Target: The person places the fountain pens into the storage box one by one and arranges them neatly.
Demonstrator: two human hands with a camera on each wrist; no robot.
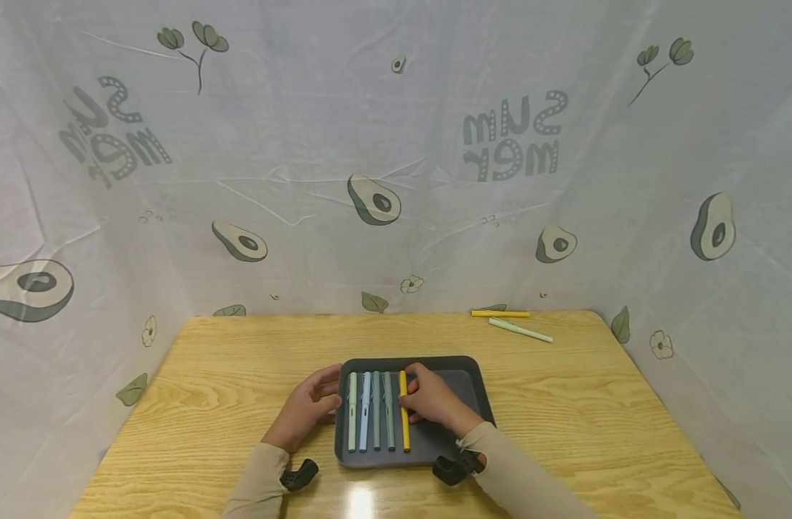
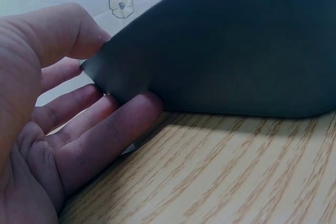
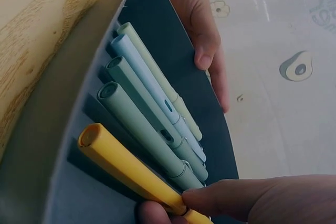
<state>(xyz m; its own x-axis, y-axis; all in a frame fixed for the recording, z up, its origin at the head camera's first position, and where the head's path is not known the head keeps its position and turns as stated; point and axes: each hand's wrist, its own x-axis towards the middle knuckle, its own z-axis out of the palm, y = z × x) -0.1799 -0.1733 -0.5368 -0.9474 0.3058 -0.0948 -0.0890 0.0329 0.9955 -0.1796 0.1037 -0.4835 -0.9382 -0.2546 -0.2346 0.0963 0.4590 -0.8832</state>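
A dark grey tray (image 1: pixel 408 461) holds a row of capped pens lying side by side. From the left come a pale green pen (image 1: pixel 352 425), a light blue pen (image 1: pixel 365 425), two grey-green pens (image 3: pixel 139 129) and a yellow pen (image 1: pixel 405 432). My right hand (image 1: pixel 437 400) pinches the yellow pen between thumb and fingers, low in the tray. On the left side, my left hand (image 1: pixel 308 407) holds the tray's wall, the thumb on the rim and fingers against the outside, as the left wrist view shows.
Behind the tray to the right, another yellow pen (image 1: pixel 499 313) lies at the wooden table's (image 1: pixel 253 353) back edge, with a pale green pen (image 1: pixel 520 330) just in front of it. A printed curtain (image 1: pixel 305 144) hangs behind the table.
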